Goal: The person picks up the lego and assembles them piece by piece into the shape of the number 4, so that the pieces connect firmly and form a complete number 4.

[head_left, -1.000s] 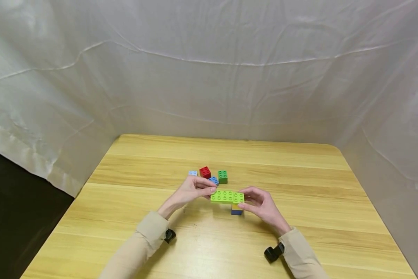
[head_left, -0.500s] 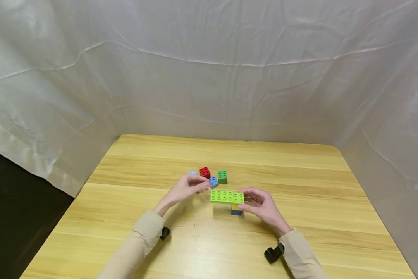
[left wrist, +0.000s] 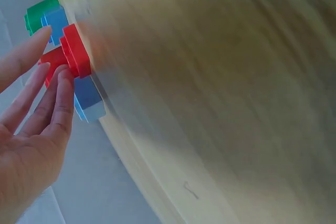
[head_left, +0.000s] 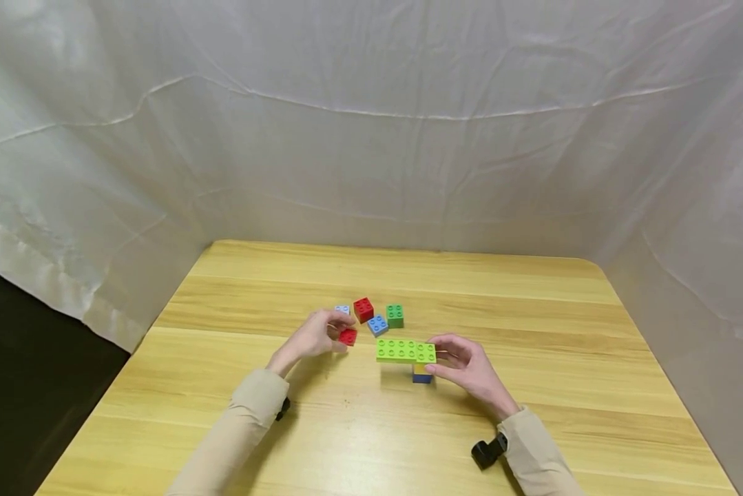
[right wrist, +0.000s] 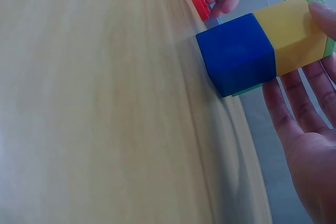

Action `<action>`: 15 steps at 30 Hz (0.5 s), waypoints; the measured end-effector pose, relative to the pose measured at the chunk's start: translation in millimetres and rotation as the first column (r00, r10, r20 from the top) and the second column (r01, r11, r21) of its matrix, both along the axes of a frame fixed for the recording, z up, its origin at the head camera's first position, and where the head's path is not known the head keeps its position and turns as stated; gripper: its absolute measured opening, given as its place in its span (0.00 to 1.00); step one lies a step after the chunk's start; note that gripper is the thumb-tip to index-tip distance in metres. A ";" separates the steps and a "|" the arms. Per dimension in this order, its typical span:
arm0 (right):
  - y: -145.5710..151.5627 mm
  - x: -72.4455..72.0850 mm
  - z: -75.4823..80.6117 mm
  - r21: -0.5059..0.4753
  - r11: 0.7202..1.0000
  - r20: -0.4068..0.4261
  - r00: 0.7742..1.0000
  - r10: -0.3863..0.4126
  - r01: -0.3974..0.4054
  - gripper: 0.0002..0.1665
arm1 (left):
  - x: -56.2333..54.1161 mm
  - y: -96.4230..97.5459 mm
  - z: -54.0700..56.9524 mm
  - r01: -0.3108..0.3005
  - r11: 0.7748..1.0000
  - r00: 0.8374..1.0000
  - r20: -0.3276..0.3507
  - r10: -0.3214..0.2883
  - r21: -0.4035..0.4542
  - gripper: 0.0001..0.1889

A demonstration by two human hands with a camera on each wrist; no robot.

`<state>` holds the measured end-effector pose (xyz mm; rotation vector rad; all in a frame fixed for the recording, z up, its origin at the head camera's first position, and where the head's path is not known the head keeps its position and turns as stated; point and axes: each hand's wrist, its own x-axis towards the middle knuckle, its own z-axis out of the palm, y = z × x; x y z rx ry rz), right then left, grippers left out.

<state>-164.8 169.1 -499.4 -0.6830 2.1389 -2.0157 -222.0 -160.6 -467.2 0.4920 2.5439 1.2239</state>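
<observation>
My left hand [head_left: 314, 335] reaches around a low red brick [head_left: 348, 337] on the table, thumb and fingers spread to either side. In the left wrist view its fingertips [left wrist: 64, 71] are right at that red brick [left wrist: 76, 51], with the thumb apart above. My right hand [head_left: 467, 368] grips the right end of a small brick build, its thumb on the yellow brick [right wrist: 291, 35]. Below the yellow brick is a dark blue brick [right wrist: 236, 51]. Across the top lies a lime green studded layer [head_left: 397, 350], jutting out to the left.
Behind the hands lie a light blue brick [head_left: 343, 310], a taller red brick [head_left: 363, 310], a blue brick [head_left: 378, 325] and a green brick [head_left: 395, 316]. The wooden table [head_left: 501, 296] ends at a pale fabric wall [head_left: 408, 172] at the back and sides.
My left hand has let go of the lime green layer's left end and moved left to the low red brick. My right hand stays on the build.
</observation>
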 end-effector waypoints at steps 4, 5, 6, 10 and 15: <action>0.0 0.1 0.4 0.000 1.000 0.009 1.000 0.001 -0.001 0.27 | -1.6 0.7 -0.8 -0.024 0.999 1.000 0.004 0.025 -0.042 0.28; 0.0 0.1 0.4 0.000 1.000 0.009 1.000 0.001 -0.001 0.26 | -2.1 0.5 -1.0 -0.032 0.998 0.999 0.008 0.032 -0.049 0.28; 0.1 0.1 0.3 0.000 1.000 0.009 1.000 0.001 -0.001 0.26 | -2.7 0.2 -1.2 -0.041 0.998 0.999 0.010 0.041 -0.055 0.28; 0.4 -0.1 -1.1 -0.002 1.000 -0.002 1.000 0.006 -0.006 0.26 | -4.6 -1.6 -1.9 -0.054 0.995 0.998 0.009 0.054 -0.079 0.29; 1.0 -0.9 -2.4 -0.003 1.000 -0.014 1.000 0.011 -0.011 0.25 | -7.1 -3.5 -4.8 -0.056 0.994 0.998 0.010 0.057 -0.091 0.28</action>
